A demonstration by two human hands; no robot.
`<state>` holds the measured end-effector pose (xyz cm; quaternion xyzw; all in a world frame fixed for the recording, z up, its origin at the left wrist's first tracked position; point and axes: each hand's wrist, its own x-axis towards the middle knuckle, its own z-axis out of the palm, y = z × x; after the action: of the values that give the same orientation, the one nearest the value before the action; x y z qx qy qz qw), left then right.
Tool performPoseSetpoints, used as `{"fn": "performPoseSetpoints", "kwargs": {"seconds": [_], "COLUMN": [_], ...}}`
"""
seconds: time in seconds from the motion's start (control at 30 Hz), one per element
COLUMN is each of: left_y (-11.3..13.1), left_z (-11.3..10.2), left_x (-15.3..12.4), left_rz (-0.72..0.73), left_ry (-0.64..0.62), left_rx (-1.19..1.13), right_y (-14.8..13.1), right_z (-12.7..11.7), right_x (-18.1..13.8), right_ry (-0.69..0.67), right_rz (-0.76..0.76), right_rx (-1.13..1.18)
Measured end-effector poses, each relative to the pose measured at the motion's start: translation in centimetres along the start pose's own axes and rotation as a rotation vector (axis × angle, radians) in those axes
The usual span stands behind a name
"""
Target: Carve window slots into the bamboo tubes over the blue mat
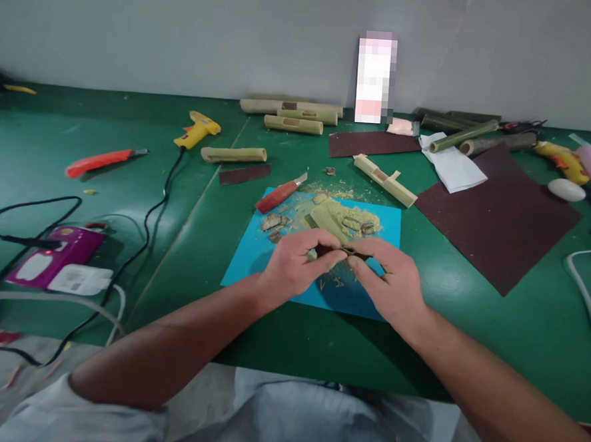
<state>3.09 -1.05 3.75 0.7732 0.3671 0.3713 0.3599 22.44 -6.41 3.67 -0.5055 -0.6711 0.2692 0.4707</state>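
Note:
Both hands meet over a blue mat (253, 255) on the green table. My left hand (296, 261) and my right hand (387, 276) are closed in pinches on the two ends of a small dark strip (341, 251), likely sandpaper wrapped on a small piece. Just behind the fingers lie a flat bamboo slat (325, 221), bamboo chips (274, 224) and sawdust. A red-handled knife (278, 196) rests at the mat's far left corner.
Bamboo tubes (292, 109) lie at the back, a notched one (384, 180) near the mat. Large sandpaper sheets (499, 217) sit right. A yellow glue gun (197, 129), orange cutter (101, 162), purple device (56, 256) and cables lie left. A second glue gun (564, 161) is far right.

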Motion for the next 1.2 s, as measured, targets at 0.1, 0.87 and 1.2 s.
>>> {"fn": "performPoseSetpoints", "kwargs": {"seconds": [0.1, 0.87, 1.2], "left_y": [0.1, -0.8, -5.8], "left_z": [-0.1, -1.5, -5.2], "left_x": [0.1, 0.2, 2.4], "left_rz": [0.025, -0.052, -0.132], "left_ry": [-0.010, 0.140, 0.283], "left_rx": [0.034, 0.067, 0.216], "right_y": [0.1, 0.8, 2.4], "right_z": [0.2, 0.2, 0.1], "right_x": [0.1, 0.0, -0.4], "right_ry": [0.007, 0.002, -0.109], "right_rz": [-0.020, -0.049, -0.087], "right_rx": [-0.006, -0.236, -0.597]}}
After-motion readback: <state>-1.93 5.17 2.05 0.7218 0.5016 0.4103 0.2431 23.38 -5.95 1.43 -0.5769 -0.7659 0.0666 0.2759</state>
